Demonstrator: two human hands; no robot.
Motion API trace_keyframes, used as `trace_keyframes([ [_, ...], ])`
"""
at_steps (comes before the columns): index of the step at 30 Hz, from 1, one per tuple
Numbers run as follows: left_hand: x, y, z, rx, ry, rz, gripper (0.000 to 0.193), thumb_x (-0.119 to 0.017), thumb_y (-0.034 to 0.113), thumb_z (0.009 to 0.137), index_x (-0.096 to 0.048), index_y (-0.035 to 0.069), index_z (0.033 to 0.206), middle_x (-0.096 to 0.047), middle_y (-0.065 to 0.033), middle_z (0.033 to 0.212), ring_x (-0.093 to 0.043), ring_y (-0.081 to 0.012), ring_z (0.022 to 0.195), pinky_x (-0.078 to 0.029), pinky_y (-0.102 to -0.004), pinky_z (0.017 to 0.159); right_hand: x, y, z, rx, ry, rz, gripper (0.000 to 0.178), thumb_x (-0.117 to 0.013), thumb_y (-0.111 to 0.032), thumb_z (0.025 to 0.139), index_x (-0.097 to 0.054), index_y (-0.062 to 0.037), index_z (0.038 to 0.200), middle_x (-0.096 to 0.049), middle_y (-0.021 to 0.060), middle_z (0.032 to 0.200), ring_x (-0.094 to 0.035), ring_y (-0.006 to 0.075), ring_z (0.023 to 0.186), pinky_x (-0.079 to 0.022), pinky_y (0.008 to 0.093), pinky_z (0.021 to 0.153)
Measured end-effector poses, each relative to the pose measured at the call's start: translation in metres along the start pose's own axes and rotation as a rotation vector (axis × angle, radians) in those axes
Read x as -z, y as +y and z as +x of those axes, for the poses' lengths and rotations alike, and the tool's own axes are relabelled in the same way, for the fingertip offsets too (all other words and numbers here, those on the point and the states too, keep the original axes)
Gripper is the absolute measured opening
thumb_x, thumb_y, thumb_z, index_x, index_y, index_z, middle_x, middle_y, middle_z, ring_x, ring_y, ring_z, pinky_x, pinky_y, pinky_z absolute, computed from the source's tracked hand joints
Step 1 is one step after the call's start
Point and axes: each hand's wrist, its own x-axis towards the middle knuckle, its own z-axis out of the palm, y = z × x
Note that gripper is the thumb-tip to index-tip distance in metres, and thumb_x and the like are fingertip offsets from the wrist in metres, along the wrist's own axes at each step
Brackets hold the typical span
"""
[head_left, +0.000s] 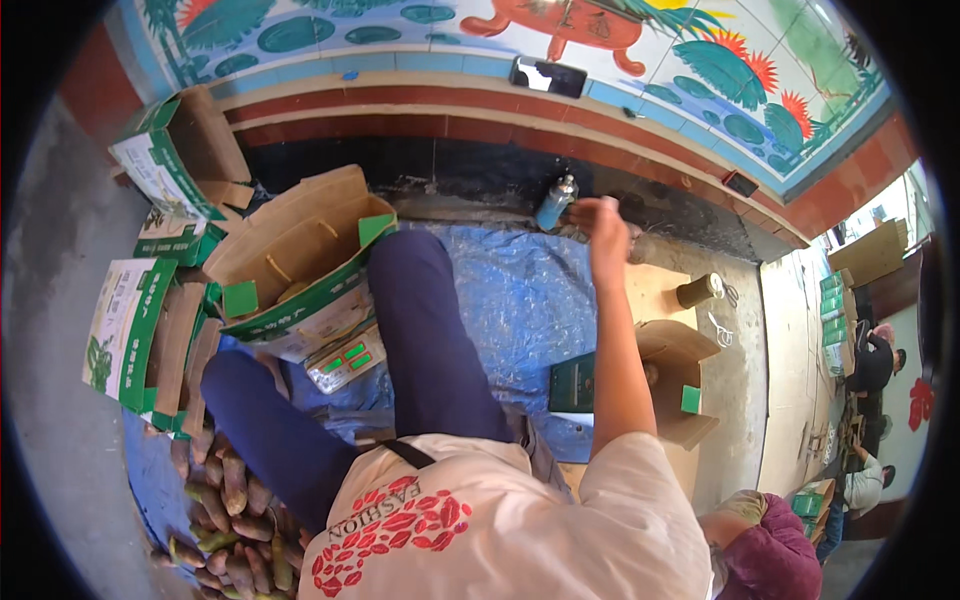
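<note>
My right arm reaches forward over the blue tarp. My right hand (603, 222) is beside a blue bottle (552, 205) with a silvery cap, its fingers stretched towards it; I see nothing held. The bottle stands upright at the foot of the wall. My left hand does not show. In front of my knees, an open green-and-white carton (300, 255) with a cord handle rests on or against a digital scale (346, 360) with lit green displays. To my left lies a pile of long brown-green root vegetables (235, 530).
More open cartons (130, 320) stand at the left, and another carton (680, 375) is at my right. Nearby are a spool of twine (699, 290) and scissors (731, 295). A phone (548, 76) leans on the wall ledge. A person in a purple sleeve (770, 550) is close by at lower right.
</note>
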Motion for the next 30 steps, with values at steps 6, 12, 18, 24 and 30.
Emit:
trace_keyframes([
  [6, 0.020, 0.010, 0.020, 0.109, 0.019, 0.024, 0.065, -0.076, 0.031, 0.058, -0.051, 0.001, 0.111, -0.059, -0.0183, 0.106, -0.054, -0.0369, 0.103, -0.047, -0.0407, 0.086, 0.039, 0.029, -0.002, -0.143, 0.333, 0.476, 0.057, -0.032, -0.050, 0.094, -0.060, -0.0010, 0.092, -0.064, 0.0108, 0.085, -0.061, 0.0165, 0.080, -0.046, 0.0285, 0.071],
  [12, 0.039, -0.002, 0.014, 0.293, 0.008, 0.013, 0.068, -0.077, 0.032, 0.057, -0.051, 0.001, 0.111, -0.059, -0.0186, 0.107, -0.054, -0.0370, 0.103, -0.047, -0.0403, 0.087, -0.043, 0.126, -0.039, -0.300, -0.102, -0.085, 0.040, -0.047, -0.037, 0.091, -0.061, -0.0001, 0.087, -0.066, 0.0086, 0.079, -0.061, 0.0183, 0.066, -0.046, 0.0311, 0.061],
  [18, 0.019, -0.023, -0.083, 0.748, 0.031, -0.169, 0.071, -0.078, 0.034, 0.056, -0.050, 0.000, 0.111, -0.058, -0.0188, 0.107, -0.055, -0.0372, 0.103, -0.047, -0.0399, 0.087, -0.084, 0.166, -0.084, -0.340, -0.364, -0.268, 0.018, -0.056, -0.017, 0.084, -0.064, -0.0011, 0.085, -0.066, 0.0094, 0.076, -0.062, 0.0174, 0.068, -0.047, 0.0302, 0.060],
  [24, 0.014, 0.009, -0.099, 0.801, -0.009, -0.155, 0.087, -0.081, 0.038, 0.051, -0.041, -0.001, 0.118, -0.052, -0.0216, 0.118, -0.052, -0.0342, 0.109, -0.045, -0.0380, 0.091, -0.109, 0.101, -0.015, -0.220, -0.374, -0.177, 0.020, -0.055, -0.022, 0.088, -0.062, -0.0034, 0.093, -0.065, 0.0052, 0.088, -0.061, 0.0142, 0.076, -0.046, 0.0273, 0.058],
  [30, 0.068, 0.056, -0.093, 0.999, -0.138, -0.427, 0.087, -0.077, 0.035, 0.059, -0.034, 0.007, 0.129, -0.039, -0.0210, 0.129, -0.043, -0.0334, 0.120, -0.040, -0.0395, 0.097, -0.169, -0.024, 0.040, -0.037, -0.628, -0.021, 0.027, -0.053, -0.027, 0.091, -0.060, -0.0046, 0.105, -0.063, 0.0059, 0.098, -0.059, 0.0146, 0.087, -0.044, 0.0260, 0.076],
])
